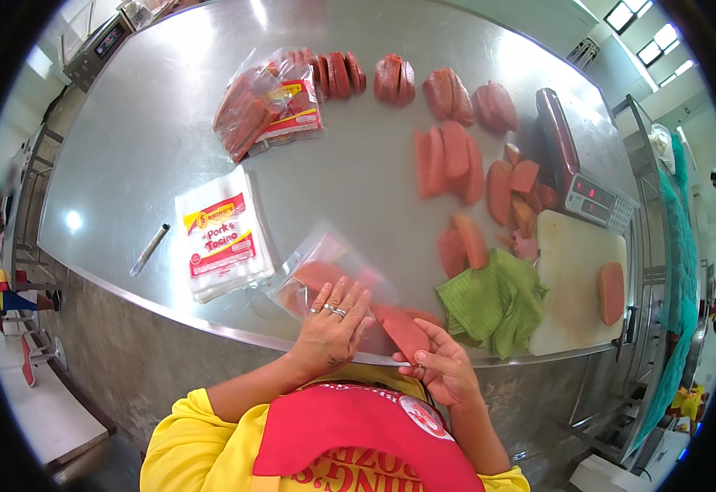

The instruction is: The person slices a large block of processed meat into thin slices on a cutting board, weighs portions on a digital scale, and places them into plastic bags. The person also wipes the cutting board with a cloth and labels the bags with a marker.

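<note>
My right hand (441,361) pinches a slab of pink meat (400,330) near the table's front edge. To its left, my left hand (335,321) lies flat with fingers stretched over a clear plastic bag (337,256), which has a meat piece (317,275) inside. Rings show on the left hand's fingers. Another meat piece lies partly hidden behind the slab in my right hand. Left of the bag is a stack of printed plastic bags (225,238), white with red and yellow labels.
Filled bags (263,111) and several meat portions (395,79) line the far side of the steel table (120,164). A green cloth (489,303), a white cutting board (575,287) with one meat slab, and a digital scale (591,193) stand right. A marker (150,249) lies left.
</note>
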Tool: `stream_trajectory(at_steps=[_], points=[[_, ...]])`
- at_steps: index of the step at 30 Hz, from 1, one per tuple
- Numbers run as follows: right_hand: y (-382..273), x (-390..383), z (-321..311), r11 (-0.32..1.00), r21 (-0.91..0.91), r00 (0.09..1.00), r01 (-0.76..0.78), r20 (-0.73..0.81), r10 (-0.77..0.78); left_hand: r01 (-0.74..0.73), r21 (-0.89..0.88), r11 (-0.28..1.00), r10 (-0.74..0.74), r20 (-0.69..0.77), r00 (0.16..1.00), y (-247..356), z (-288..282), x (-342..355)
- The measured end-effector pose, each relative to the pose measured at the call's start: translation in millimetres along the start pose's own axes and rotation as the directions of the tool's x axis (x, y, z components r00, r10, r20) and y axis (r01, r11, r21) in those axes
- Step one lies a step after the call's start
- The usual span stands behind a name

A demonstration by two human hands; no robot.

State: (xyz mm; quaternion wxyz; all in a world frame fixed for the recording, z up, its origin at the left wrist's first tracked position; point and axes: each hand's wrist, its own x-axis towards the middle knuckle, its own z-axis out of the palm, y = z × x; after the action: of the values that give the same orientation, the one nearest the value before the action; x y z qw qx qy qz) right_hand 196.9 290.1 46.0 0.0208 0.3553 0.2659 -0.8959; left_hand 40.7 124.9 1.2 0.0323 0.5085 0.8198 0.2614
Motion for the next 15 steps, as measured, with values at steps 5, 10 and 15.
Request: stream_trajectory(at_steps=[5,10,15], points=[[3,-11,9,0.994,0.087,0.996,0.073,-0.048,-0.069,0.101,-0.206,0.973,-0.109,-0.025,0.994,2,-15,6],[11,-21,12,1.0,-0.002,0.999,0.005,-0.038,-0.005,-0.016,-0.181,0.983,0.004,-0.068,0.998,-4,-13,1],[33,59,29,0.991,0.035,0.978,0.129,0.161,-0.133,-0.118,-0.206,0.971,0.102,-0.084,0.991,-5,-11,-2]])
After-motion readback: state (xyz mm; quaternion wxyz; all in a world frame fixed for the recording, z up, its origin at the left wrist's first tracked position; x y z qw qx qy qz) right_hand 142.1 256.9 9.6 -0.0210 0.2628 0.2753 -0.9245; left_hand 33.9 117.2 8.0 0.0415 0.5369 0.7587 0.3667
